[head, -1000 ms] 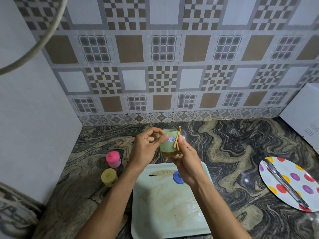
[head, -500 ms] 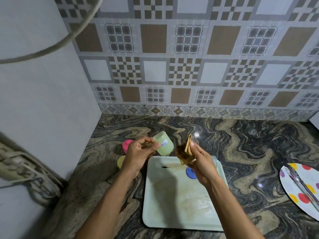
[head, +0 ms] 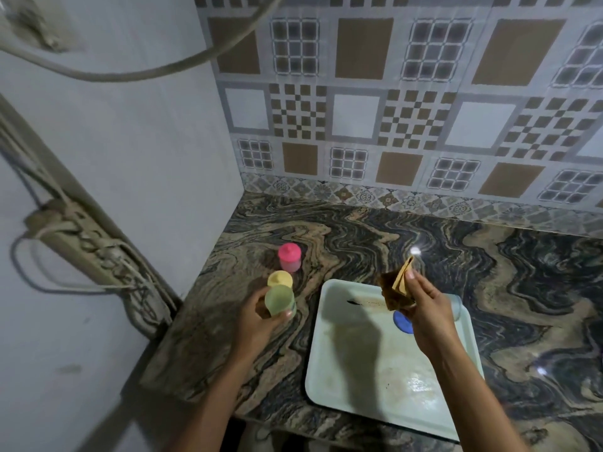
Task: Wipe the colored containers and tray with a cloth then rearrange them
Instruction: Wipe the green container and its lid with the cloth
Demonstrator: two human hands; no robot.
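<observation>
My left hand grips a pale green container low over the counter, just in front of a yellow container. A pink container stands behind the yellow one. My right hand pinches a folded brown cloth above the far edge of a pale, stained tray. A blue lid or container lies on the tray, partly hidden by my right hand.
The marbled counter ends at a grey side wall on the left and a tiled back wall. Cables and a power strip hang on the side wall. The tray's near edge reaches the counter's front edge.
My left hand has carried the green container away from the cloth, left and down to beside the yellow one. The right hand keeps the cloth over the tray. The view has swung left.
</observation>
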